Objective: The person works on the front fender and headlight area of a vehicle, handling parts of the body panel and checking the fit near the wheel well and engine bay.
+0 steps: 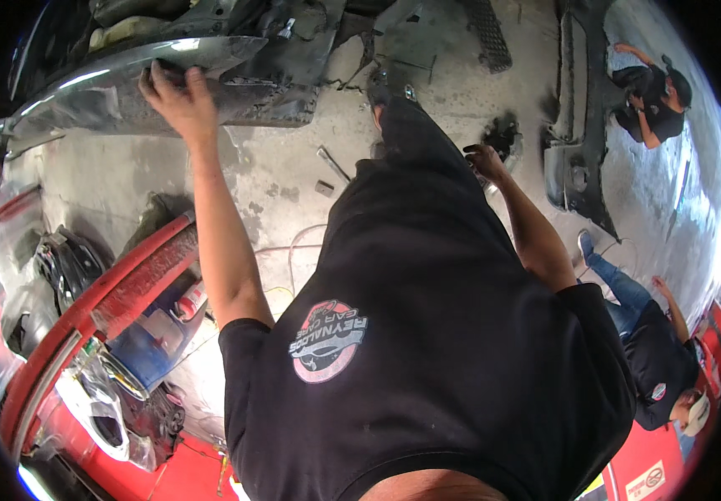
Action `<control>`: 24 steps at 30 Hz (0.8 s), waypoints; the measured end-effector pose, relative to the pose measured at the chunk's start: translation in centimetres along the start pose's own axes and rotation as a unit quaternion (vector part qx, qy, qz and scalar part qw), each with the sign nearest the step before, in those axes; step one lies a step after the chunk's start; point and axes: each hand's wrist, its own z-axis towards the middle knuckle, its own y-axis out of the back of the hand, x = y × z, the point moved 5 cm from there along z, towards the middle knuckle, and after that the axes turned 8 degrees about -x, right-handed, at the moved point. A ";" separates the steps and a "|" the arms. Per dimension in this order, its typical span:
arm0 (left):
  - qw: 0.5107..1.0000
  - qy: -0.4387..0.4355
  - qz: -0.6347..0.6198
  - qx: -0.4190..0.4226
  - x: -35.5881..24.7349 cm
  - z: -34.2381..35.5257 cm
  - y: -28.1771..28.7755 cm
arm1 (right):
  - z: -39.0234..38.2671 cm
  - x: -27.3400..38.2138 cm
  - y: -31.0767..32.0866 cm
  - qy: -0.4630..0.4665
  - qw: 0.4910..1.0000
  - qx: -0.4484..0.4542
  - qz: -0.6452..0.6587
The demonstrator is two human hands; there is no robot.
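The left hand [181, 100] lies spread on the dark panel [106, 102]; uneven pressure may shift it. Right of the panel, the right hand [484, 161] shows no discernible grip state.

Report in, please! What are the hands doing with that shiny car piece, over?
Left hand at the shiny dark car panel. Right hand lowered, grip unclear. Slim bar lying on the floor between them.
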 end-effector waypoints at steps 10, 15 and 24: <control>0.993 -0.046 0.112 0.015 3.5 -2.6 -1.2 | 2.9 -8.6 -2.2 -0.100 0.950 0.099 0.280; 0.991 -0.042 0.128 0.002 3.6 -2.8 -1.5 | 0.8 -7.6 -1.4 -0.092 0.933 0.020 0.346; 0.992 -0.025 0.125 0.023 3.1 -2.4 -1.8 | -6.7 -3.1 1.5 -0.156 0.960 -0.059 0.227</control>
